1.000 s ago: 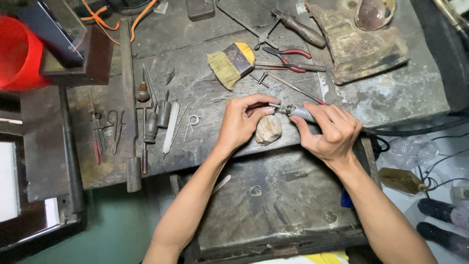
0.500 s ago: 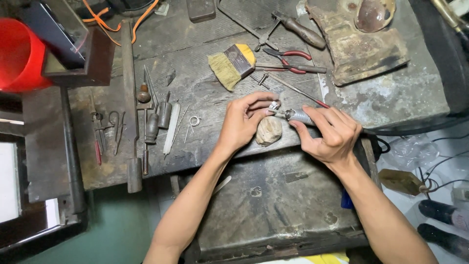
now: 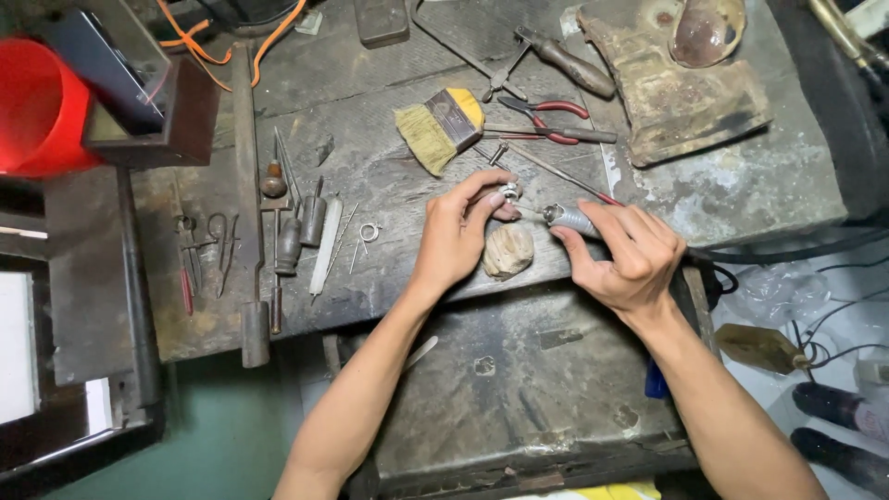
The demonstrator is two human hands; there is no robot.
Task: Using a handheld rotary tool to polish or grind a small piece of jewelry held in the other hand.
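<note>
1. Risk: the small silver ring (image 3: 508, 193) is pinched only at the tips of the left hand (image 3: 456, 243), thumb and forefinger pressed together on it. If the rotary handpiece (image 3: 572, 219) bites or grabs, the ring could spin out and drop among the clutter on the counter (image 3: 389, 176).
2. Risk: the tool tip sits right by the fingertips (image 3: 494, 197). A skid off such a small piece would prob. nick skin.
3. Risk: the ring isn't braced flat on the bench peg (image 3: 508, 250); it's held just above it, so chatter or a gouge seems likely w/ any wobble.
4. Right hand (image 3: 619, 255): curled shut around the handpiece body, pencil-style, tip aimed left toward the ring. Can't tell if the bit actually touches the metal; too small.
5. Places rel. to the peg: ring just above it; left hand to its left, palm down; right hand to its right; handpiece up and right of it.
6. Further up from the peg: brush (image 3: 443, 125) w/ straw bristles, and red-handled pliers (image 3: 546, 118) beside it. Well left of the peg: a loose wire ring (image 3: 369, 231) and a row of files and gravers (image 3: 296, 222), none near either hand.
</note>
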